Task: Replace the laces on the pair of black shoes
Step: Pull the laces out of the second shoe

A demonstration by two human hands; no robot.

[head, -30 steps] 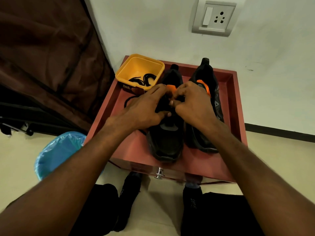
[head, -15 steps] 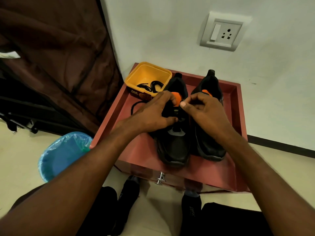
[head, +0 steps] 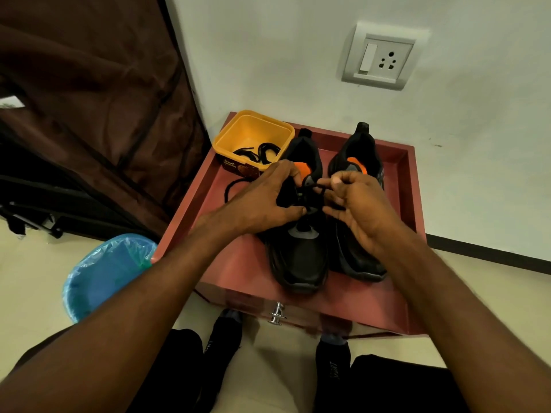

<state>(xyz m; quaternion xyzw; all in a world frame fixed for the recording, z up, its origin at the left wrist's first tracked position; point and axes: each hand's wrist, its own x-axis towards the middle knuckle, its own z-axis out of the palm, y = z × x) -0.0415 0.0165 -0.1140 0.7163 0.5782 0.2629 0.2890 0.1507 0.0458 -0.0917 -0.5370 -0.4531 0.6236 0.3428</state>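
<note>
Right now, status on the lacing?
Both hands, left and right, pinching black lace over left black shoe. Spare laces in yellow tub. Nothing blocking.

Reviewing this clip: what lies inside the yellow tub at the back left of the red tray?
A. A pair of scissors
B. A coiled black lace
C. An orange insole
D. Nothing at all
B. A loose black lace lies coiled on the bottom of the yellow tub, which stands beside the left shoe on the red tray.
</note>
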